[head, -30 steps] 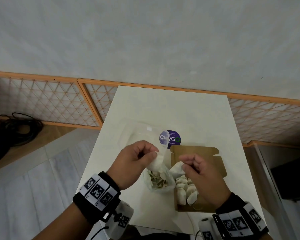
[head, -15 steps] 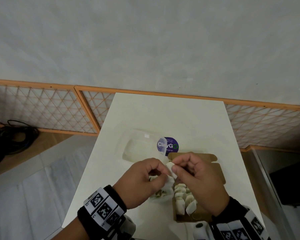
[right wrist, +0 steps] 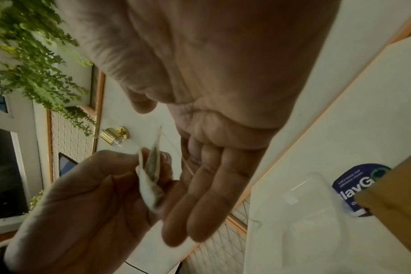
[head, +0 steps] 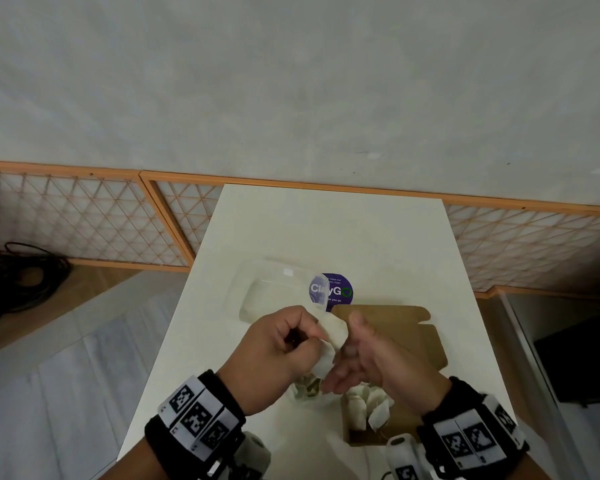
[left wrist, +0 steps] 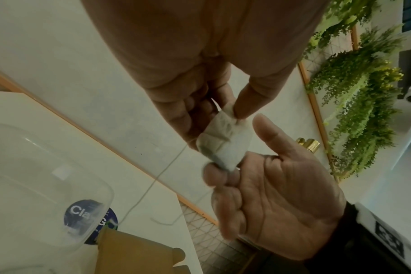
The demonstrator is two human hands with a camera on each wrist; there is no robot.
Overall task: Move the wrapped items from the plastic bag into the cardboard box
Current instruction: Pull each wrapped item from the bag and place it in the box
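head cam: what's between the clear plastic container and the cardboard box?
The round purple sticker sits on the table between the clear plastic container and the cardboard box, partly overlapped by both.

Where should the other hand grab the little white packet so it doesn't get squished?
Probably by the free lower corner of the packet, coming from below. The left hand already pinches its top corner, and the flat pouch hangs down toward the open right hand. Pinch its flat sides lightly.

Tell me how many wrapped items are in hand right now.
1: the wrapped item, pinched by the left hand beside the open right hand. Neither palm shows another.
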